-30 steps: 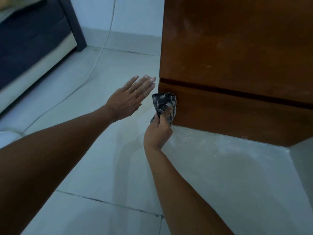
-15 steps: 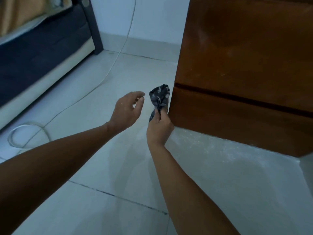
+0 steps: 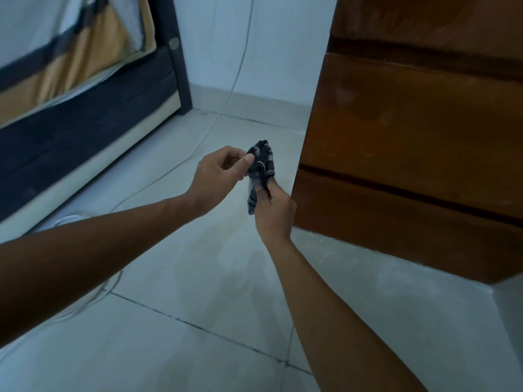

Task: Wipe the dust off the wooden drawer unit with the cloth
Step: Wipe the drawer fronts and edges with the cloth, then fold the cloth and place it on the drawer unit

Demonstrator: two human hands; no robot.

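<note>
Pinching cloth (image 3: 260, 168): both hands' grip | drawer unit (image 3: 410, 154) beside (cable (image 3: 226, 100) behind)

Looks like a home bedroom: pale tiled floor (image 3: 198, 278) with dark grout lines, plain white wall (image 3: 283, 46), a dark bed frame (image 3: 85, 131) with striped bedding (image 3: 70, 52) at left, a brown wooden drawer unit (image 3: 410, 151) at right, and a white cable (image 3: 235, 77) trailing down the wall.

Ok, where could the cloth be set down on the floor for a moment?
Bare tile between the forearms, below both hands, is free. Tile beside the wooden drawer unit shows pale dust. Left is crowded: a white cable runs along the bed frame.
</note>
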